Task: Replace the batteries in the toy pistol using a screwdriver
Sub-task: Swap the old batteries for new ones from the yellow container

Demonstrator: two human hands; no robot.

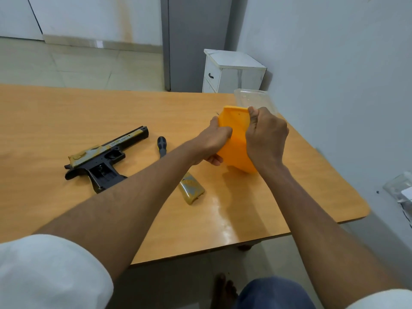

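Note:
A black and gold toy pistol (pixel 104 157) lies on its side on the wooden table (pixel 55 112), its grip open with the cover off. The gold grip cover (pixel 191 191) lies apart, near my left forearm. A screwdriver with a black handle (pixel 162 145) lies between the pistol and my left arm, partly hidden by the arm. An orange plastic lid (pixel 236 139) is tilted up above the table. My left hand (pixel 211 141) grips its left edge and my right hand (pixel 266 134) grips its upper right edge. No batteries show.
A clear plastic container (pixel 256 99) stands on the table just behind my hands, near the right wall. A white bedside cabinet (pixel 231 71) stands on the floor beyond the table. Clear bags (pixel 401 192) lie at the far right, off the table.

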